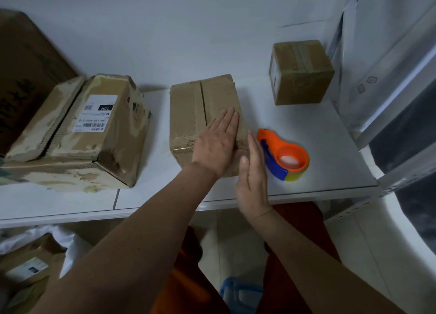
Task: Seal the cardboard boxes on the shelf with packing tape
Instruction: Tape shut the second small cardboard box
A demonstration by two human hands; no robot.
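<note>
Two hands on the job, neither holding anything. Your left hand point(218, 146) lies flat, fingers straight and together, pressing on the top of the middle box point(205, 122) near its front right corner. Your right hand point(252, 174) stands on edge, fingers straight, just beside the box's right face; contact with the cardboard cannot be told from this angle.

Middle box sits on the white shelf point(306, 172), its centre flap seam running away from you and looking open, with no fresh strip visible along it. Tape dispenser point(284, 159), orange and blue, rests on the shelf just right of the box, near your right hand, untouched.

Step in hand, as I read it: squaring and holding the flaps down before taping. Next move likely calls for your right hand to take up the dispenser while the left keeps the flaps flat, then lay tape along the seam.

Labelled box point(77, 134) at left, seam gaping; small box point(300, 73) at far right already looks taped.
</note>
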